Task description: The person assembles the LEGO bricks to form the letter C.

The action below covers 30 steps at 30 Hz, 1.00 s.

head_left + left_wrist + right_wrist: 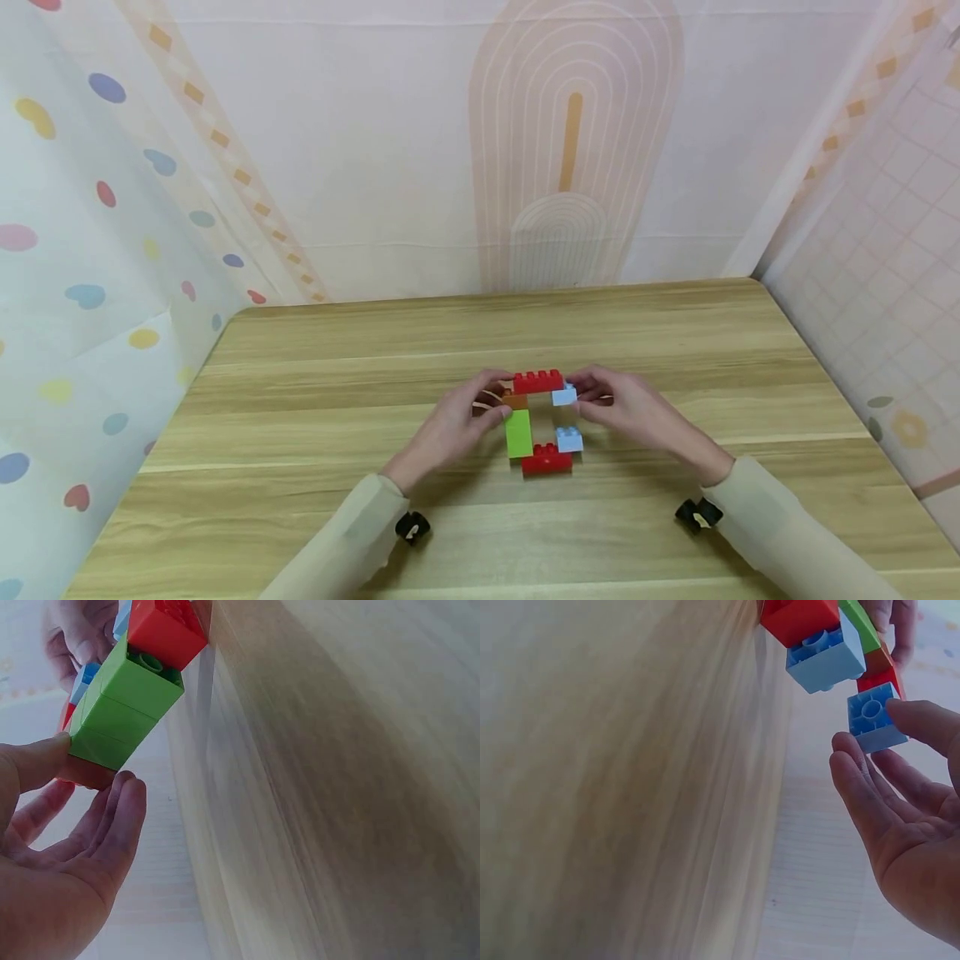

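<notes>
Toy building bricks form an open ring between the hands. Its far side is a long red brick (537, 382), with an orange brick (515, 402) at its left end and a light blue brick (564, 396) at its right end. Green bricks (120, 712) run along the left side. A lower red brick (547, 462) makes the near side and carries a second light blue brick (826, 664). A gap separates the two light blue bricks. My left hand (453, 423) pinches the orange brick, thumb reaching the green edge. My right hand (633, 408) pinches the far light blue brick between thumb and fingers.
The bricks are over a wood-grain table (337, 400). Behind it hangs a pale curtain (375, 150) with an arch pattern, and a spotted cloth (82, 333) borders the left side. Dark wrist straps (412, 527) show at both sleeves.
</notes>
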Each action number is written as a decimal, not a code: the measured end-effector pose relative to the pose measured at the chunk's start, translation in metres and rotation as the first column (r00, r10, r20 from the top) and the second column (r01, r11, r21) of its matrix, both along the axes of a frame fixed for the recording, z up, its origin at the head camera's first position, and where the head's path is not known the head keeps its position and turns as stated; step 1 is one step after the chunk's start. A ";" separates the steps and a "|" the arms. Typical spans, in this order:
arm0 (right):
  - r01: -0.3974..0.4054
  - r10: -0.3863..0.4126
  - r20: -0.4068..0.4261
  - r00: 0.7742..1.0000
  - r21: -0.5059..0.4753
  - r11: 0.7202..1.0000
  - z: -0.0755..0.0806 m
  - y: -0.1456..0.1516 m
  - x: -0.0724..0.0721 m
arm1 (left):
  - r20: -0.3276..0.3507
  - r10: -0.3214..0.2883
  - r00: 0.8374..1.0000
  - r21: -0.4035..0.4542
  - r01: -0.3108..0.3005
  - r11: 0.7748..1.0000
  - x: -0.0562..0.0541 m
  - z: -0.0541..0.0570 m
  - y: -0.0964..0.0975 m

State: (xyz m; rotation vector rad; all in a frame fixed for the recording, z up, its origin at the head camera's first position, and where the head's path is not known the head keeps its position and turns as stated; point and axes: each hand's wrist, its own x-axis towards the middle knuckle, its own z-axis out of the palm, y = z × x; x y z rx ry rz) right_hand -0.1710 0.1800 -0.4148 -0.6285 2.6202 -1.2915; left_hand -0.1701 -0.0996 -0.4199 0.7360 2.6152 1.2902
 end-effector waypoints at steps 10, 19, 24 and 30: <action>-0.010 0.011 -0.008 1.000 0.054 0.998 -0.004 -0.001 -0.010 | 0.079 0.009 0.997 0.006 -0.010 1.000 -0.012 -0.003 0.001; -0.022 0.020 0.022 1.000 0.112 0.994 -0.008 -0.002 -0.016 | 0.165 0.024 0.986 -0.012 -0.022 1.000 -0.021 -0.006 0.000; -0.040 0.035 0.036 0.999 0.128 0.991 -0.009 -0.003 -0.019 | 0.183 0.017 0.983 -0.011 -0.016 1.000 -0.023 -0.008 -0.001; -0.046 0.041 0.036 0.999 0.146 0.988 -0.010 -0.005 -0.022 | 0.193 0.012 0.981 -0.041 -0.004 0.999 -0.026 -0.010 -0.001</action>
